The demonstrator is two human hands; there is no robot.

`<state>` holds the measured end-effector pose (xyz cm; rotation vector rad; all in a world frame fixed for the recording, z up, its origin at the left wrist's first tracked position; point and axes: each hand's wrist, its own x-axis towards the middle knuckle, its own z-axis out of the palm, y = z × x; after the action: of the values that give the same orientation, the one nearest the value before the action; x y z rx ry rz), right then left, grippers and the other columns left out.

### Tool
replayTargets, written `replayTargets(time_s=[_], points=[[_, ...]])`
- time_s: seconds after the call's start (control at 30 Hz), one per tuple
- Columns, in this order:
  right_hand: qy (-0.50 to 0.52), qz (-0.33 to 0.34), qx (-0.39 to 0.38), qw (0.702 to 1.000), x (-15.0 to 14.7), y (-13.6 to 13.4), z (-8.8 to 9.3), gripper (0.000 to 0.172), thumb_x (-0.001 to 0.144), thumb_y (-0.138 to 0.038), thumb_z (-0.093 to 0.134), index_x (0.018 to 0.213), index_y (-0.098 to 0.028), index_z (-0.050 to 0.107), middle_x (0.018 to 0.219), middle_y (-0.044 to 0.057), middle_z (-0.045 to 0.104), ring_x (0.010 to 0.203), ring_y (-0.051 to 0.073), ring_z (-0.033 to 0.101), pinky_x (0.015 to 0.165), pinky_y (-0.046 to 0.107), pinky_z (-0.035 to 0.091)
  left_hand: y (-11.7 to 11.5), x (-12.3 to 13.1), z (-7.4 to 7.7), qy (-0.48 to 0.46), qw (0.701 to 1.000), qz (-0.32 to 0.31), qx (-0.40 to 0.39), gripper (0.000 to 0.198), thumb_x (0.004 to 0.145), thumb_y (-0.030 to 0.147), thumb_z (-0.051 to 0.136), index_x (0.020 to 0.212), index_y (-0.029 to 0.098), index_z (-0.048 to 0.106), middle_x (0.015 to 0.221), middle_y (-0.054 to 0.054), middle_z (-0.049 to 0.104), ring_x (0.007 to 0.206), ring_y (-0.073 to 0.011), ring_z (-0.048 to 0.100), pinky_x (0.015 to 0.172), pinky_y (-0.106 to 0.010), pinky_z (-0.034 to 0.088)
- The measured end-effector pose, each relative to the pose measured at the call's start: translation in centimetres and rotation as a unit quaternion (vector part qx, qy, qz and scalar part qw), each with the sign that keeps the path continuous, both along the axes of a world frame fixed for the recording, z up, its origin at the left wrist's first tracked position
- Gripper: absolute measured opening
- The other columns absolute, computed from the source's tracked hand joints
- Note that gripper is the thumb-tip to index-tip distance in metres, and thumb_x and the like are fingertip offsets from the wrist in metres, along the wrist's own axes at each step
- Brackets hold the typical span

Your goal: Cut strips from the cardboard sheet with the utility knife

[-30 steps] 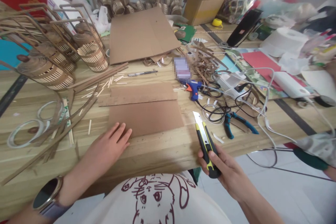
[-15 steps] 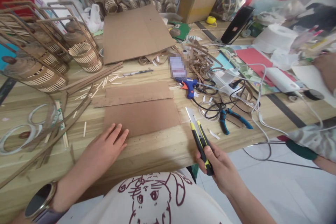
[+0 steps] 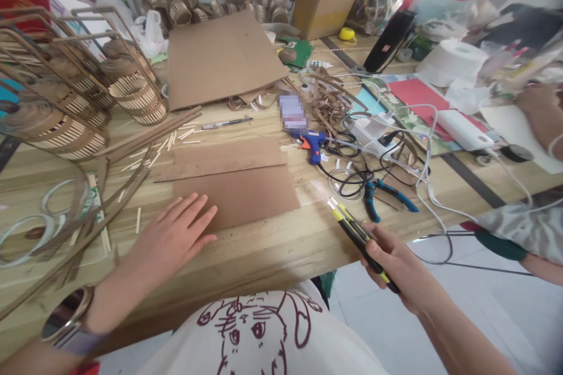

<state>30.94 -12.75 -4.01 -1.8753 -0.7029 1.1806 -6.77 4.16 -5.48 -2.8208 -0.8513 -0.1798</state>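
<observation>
My right hand (image 3: 393,261) is wrapped round a yellow and black utility knife (image 3: 358,237), held over the table's front edge with its tip to the upper left. The blade end looks blurred. Fingers spread, my left hand (image 3: 185,231) rests at the near left corner of a brown cardboard piece (image 3: 250,196). A narrower cardboard strip (image 3: 224,158) lies across that piece's far side. Right of the cardboard are a blue glue gun (image 3: 314,145) and blue-handled pliers (image 3: 387,198).
Bamboo lanterns (image 3: 138,94) stand at the left, near loose wooden strips (image 3: 127,193) and small sticks. A large cardboard sheet (image 3: 220,58) and an open box (image 3: 332,3) are behind. Cables surround a white power strip (image 3: 373,132). Another person's hand (image 3: 539,105) is at the far right.
My right hand has moved right with the utility knife, which now slants more to the left. My left hand has shifted slightly, staying at the cardboard, fingers still spread.
</observation>
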Motion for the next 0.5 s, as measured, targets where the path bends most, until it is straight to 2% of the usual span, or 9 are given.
replayTargets(time_s=[0.1, 0.2, 0.27, 0.37, 0.5], points=[[-0.059, 0.029, -0.007, 0.998, 1.2, 0.2, -0.2, 0.064, 0.066, -0.058, 0.08, 0.115, -0.026, 0.058, 0.086, -0.001, 0.069, 0.038, 0.006, 0.039, 0.038, 0.024, 0.034, 1.1, 0.1, -0.4, 0.003, 0.999, -0.045, -0.013, 0.069, 0.103, 0.063, 0.024, 0.143, 0.019, 0.058, 0.154, -0.016, 0.047, 0.145, -0.0361, 0.041, 0.117, -0.054, 0.032], [-0.166, 0.085, -0.009, 0.982, 2.3, 0.8, -0.5, 0.051, 0.073, -0.051, 0.073, 0.115, -0.025, 0.059, 0.092, 0.002, 0.072, 0.047, 0.013, 0.053, 0.043, 0.028, 0.045, 1.9, 0.1, -1.1, 0.02, 0.998, -0.052, -0.033, 0.076, 0.099, 0.072, 0.026, 0.15, 0.022, 0.05, 0.161, -0.016, 0.038, 0.15, -0.0372, 0.031, 0.121, -0.055, 0.024], [-0.275, 0.137, 0.033, 0.951, 2.8, 1.3, -0.7, 0.038, 0.078, -0.047, 0.067, 0.109, -0.025, 0.064, 0.094, 0.004, 0.072, 0.069, 0.021, 0.066, 0.059, 0.034, 0.055, 2.2, -0.1, -1.5, 0.029, 0.997, -0.047, -0.045, 0.08, 0.096, 0.076, 0.027, 0.152, 0.023, 0.047, 0.163, -0.015, 0.034, 0.151, -0.0376, 0.028, 0.122, -0.056, 0.019], [-0.406, 0.201, 0.114, 0.884, 3.4, 2.0, -1.1, 0.033, 0.087, -0.044, 0.057, 0.112, -0.025, 0.068, 0.108, 0.008, 0.07, 0.1, 0.027, 0.067, 0.085, 0.04, 0.055, 2.4, -0.4, -2.0, 0.035, 0.997, -0.037, -0.053, 0.082, 0.095, 0.078, 0.026, 0.153, 0.024, 0.045, 0.164, -0.015, 0.032, 0.152, -0.039, 0.024, 0.122, -0.06, 0.013], [-0.518, 0.239, 0.153, 0.807, 3.9, 2.8, -2.1, 0.041, 0.096, -0.045, 0.05, 0.125, -0.022, 0.067, 0.11, 0.011, 0.069, 0.102, 0.029, 0.062, 0.094, 0.045, 0.051, 2.6, -0.7, -2.3, 0.037, 0.997, -0.032, -0.057, 0.082, 0.095, 0.077, 0.026, 0.155, 0.024, 0.041, 0.165, -0.014, 0.03, 0.153, -0.0391, 0.02, 0.122, -0.061, 0.01]])
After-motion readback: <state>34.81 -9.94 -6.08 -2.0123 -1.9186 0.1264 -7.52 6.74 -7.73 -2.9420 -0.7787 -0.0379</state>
